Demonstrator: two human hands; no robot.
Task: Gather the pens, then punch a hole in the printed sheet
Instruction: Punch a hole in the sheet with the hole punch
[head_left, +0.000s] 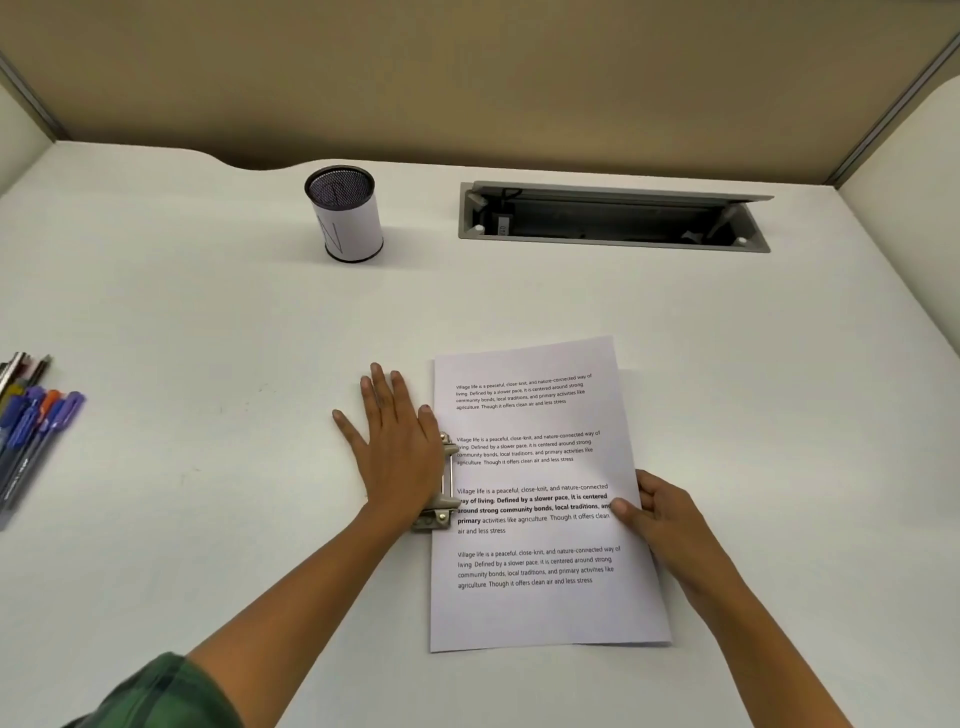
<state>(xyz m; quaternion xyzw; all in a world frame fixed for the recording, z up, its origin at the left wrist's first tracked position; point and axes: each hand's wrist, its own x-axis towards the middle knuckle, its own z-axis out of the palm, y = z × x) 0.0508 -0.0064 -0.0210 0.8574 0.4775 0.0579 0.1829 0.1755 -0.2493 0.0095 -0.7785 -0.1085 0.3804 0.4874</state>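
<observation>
Head view: left hand (396, 448) flat on grey metal hole punch (444, 498), right hand (666, 515) pinching white printed sheet (535, 616), where a tug could skew the hole.

The left hand (397, 452) lies flat at frame centre, palm down, fingers straight and spread, its forearm slanting up from the lower left. The right hand (662, 514), right of centre, pinches the edge of the printed sheet (540, 613), thumb on top, its forearm slanting up from the lower right.

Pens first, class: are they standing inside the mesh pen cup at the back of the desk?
No, the pens lie flat in a bunch at the left edge of the desk, well apart from the pen cup.
</observation>
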